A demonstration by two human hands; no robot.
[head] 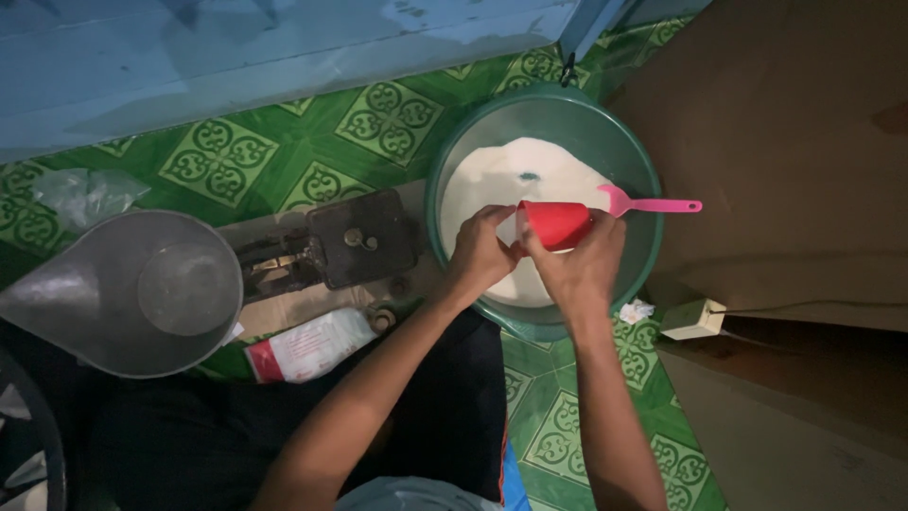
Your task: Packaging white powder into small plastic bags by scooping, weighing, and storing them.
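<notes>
Both forearms are reaching up from the bottom edge, right hand (579, 263) wrapping a red plastic scoop (556, 223) whose contents I can't see, left hand (480, 252) pinching its rim over white powder in the round green plastic basin (636, 151), while a red-and-white sealed packet (310, 346) is lying beside the dim metal scale (326, 248).

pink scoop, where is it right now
In the head view, the pink scoop lies in the green basin, right side, on the white powder, just beyond the right hand.
</notes>
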